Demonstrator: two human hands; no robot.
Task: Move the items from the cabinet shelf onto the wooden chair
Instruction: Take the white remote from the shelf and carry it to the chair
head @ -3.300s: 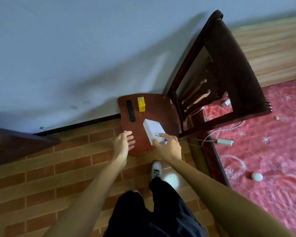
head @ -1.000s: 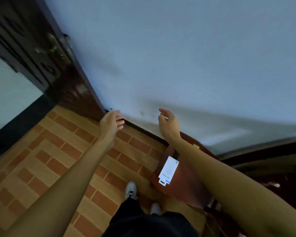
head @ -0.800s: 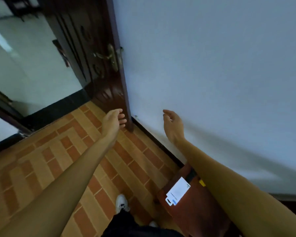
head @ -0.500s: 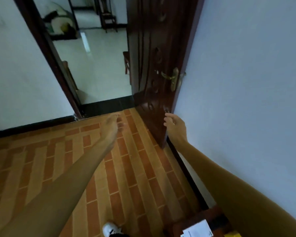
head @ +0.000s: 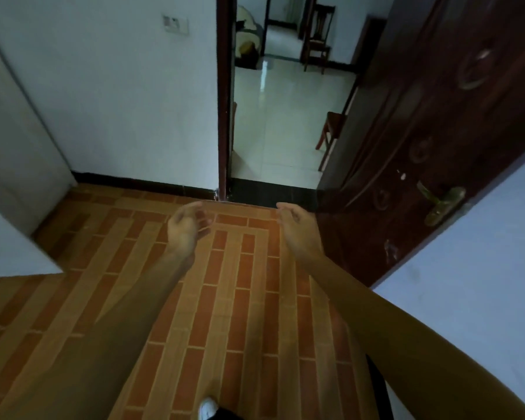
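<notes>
A dark brown carved wooden door point(head: 422, 116) bears a brass lever handle point(head: 441, 204). Left of it lie orange brick-patterned floor tiles point(head: 240, 298); farther left, a white wall switch point(head: 175, 24).

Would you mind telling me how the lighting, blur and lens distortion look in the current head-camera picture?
Head view: dim, bluish indoor light; a glare streak on the next room's pale floor; the left hand is motion-blurred, the right hand a little sharper; the wide angle bows the dark door.

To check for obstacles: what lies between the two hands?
Only bare brick floor lies between the left hand and the right hand, in the head view.
</notes>
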